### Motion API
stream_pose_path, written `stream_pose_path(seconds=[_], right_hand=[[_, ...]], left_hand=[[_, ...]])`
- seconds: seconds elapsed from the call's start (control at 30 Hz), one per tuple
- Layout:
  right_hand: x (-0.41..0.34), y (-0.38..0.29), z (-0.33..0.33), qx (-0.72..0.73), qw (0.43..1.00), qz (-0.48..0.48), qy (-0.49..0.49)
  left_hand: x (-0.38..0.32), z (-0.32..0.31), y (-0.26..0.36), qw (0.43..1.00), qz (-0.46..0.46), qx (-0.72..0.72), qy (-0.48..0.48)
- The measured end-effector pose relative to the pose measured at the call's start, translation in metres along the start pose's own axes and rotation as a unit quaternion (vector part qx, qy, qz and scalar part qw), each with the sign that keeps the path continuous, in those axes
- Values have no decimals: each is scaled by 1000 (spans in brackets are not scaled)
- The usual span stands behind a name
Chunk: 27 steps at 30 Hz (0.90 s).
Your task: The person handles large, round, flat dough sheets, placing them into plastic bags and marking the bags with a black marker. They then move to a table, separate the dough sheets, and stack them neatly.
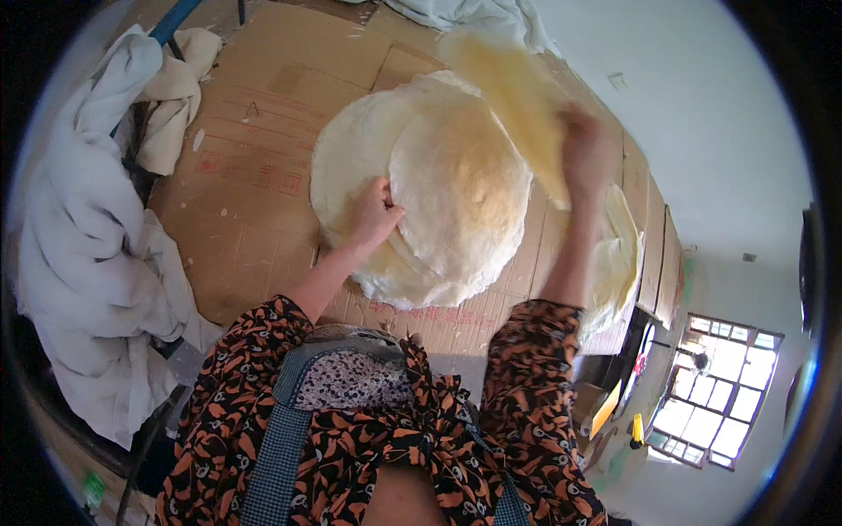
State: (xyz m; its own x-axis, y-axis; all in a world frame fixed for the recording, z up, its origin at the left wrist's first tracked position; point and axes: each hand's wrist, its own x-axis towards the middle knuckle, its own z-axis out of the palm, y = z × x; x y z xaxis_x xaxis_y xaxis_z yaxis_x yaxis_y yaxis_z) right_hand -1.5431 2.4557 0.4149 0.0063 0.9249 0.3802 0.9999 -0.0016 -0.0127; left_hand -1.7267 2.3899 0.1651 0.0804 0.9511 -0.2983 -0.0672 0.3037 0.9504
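A stack of thin, round, pale yellowish sheets [460, 191], perhaps dough or tofu skin, lies on flattened cardboard [263, 223]. My left hand [378, 214] pinches the left edge of the upper sheet, thumb and fingers together. To the upper right, my right hand [585, 148] grips the edge of another thin yellow sheet [516, 92], blurred by motion and lifted beside the stack. Whether that sheet still touches the stack is unclear. More folded pale sheets [615, 256] lie at the right edge of the cardboard, below my right hand.
White cloth [99, 217] hangs in folds along the left side, near a blue bar [174, 20]. Another white cloth [473, 16] lies at the far edge. A white wall [691, 131] rises on the right, with a barred window [717, 388] lower down.
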Motion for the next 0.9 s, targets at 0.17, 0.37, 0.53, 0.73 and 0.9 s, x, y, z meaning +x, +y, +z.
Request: stream_pose_path(seconds=[0.17,0.37,0.53,0.73,0.9], right_hand=[[-51,-37,-54,-61,996,52,-39],[-190,-45,105,40,993,-42,-103],[-169,-89,92,98,984,-19,-150],[-177,-92,99,59,995,-26,-79],[-146,-19,91,196,963,97,-154]], left_hand=[[-6,-27,25,994,-68,-72,-46],[-25,-12,53,957,-128,-205,-163],[-25,-20,43,960,-99,-213,-150],[-18,-23,38,925,-115,-303,-198],[-19,-35,36,926,-86,-308,-201]])
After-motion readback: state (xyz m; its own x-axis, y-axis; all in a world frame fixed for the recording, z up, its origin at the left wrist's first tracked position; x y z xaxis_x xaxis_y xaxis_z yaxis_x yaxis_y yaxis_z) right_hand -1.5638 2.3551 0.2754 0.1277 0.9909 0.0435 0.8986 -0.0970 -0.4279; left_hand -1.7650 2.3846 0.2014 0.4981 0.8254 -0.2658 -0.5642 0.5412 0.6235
